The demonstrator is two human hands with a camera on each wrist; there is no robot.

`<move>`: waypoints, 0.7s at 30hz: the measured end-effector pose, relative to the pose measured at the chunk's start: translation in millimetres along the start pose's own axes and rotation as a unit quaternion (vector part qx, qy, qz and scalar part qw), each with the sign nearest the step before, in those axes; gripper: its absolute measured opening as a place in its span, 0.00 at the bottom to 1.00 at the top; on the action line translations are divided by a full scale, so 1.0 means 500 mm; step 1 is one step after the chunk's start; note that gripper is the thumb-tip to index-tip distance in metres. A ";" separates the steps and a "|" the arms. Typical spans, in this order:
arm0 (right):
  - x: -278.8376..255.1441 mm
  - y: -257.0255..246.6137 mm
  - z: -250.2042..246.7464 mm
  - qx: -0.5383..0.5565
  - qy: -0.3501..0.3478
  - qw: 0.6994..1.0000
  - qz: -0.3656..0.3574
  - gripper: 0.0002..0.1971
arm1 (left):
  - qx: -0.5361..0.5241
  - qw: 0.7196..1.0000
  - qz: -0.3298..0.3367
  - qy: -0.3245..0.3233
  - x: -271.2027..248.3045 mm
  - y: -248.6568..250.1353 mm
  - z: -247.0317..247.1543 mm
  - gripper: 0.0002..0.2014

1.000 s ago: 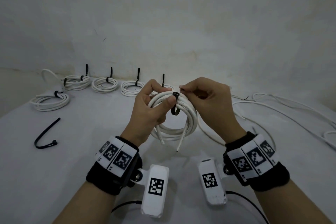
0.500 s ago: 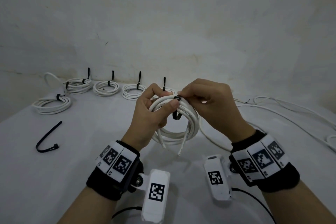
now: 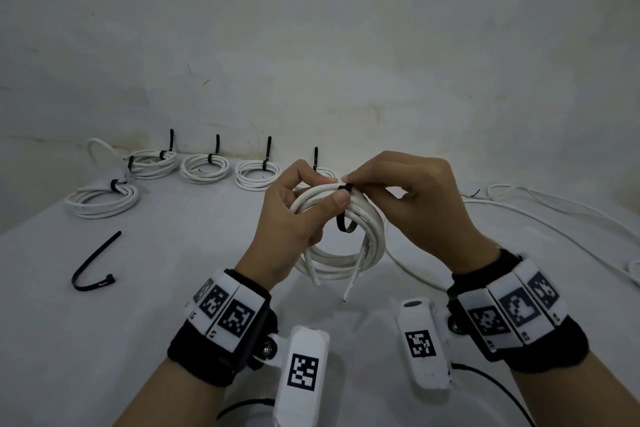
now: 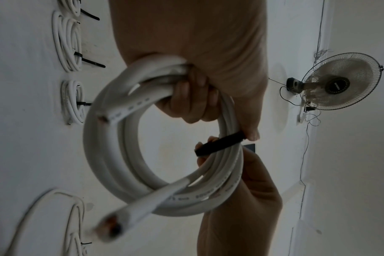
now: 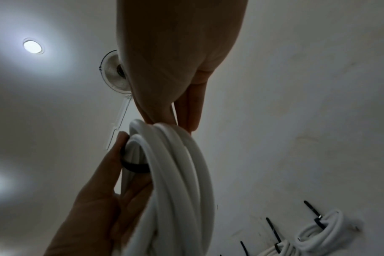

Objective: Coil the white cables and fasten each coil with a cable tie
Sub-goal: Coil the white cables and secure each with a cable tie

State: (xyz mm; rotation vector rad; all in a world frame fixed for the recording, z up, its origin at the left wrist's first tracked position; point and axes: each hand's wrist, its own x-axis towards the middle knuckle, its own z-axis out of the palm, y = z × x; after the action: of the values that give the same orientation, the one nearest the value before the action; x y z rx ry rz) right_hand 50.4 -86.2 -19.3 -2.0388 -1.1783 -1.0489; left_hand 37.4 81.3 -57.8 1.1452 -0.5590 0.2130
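Observation:
A coil of white cable (image 3: 360, 255) hangs upright above the table, its two cut ends pointing down. My left hand (image 3: 294, 215) grips the coil's top left, thumb pressed on the strands; the left wrist view shows the fingers curled through the coil (image 4: 125, 173). A black cable tie (image 3: 345, 215) loops loosely round the top strands, also seen as the tie (image 4: 219, 143) and the tie (image 5: 134, 166). My right hand (image 3: 408, 204) pinches the tie at its head on top of the coil.
Several tied coils (image 3: 206, 168) with upright black tie tails line the back of the white table (image 3: 138, 322). A spare black tie (image 3: 93, 265) lies at the left. Loose white cable (image 3: 554, 215) trails across the right side.
Both hands and the coil have stayed nearly in place, drifting slightly away from me. The tie still loops loosely round the strands.

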 end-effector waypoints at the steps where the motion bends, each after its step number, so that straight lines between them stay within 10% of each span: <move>1: 0.001 0.000 -0.002 -0.011 -0.009 1.000 -0.004 0.06 | 0.005 1.000 0.003 0.001 -0.001 -0.001 0.000 0.10; 13: 0.006 -0.017 -0.013 -0.090 -0.049 0.993 -0.062 0.11 | 0.011 1.000 -0.005 0.022 0.001 0.000 -0.004 0.11; 21: 0.008 -0.010 -0.006 0.022 -0.027 0.999 0.039 0.05 | 0.055 0.998 0.001 0.032 0.000 -0.001 -0.005 0.11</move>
State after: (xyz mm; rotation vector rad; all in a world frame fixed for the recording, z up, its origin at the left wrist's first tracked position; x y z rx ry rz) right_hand 46.4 -84.4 -13.8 -2.0730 -1.1284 -0.9293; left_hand 38.4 83.3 -58.7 1.2394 -0.4973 0.2846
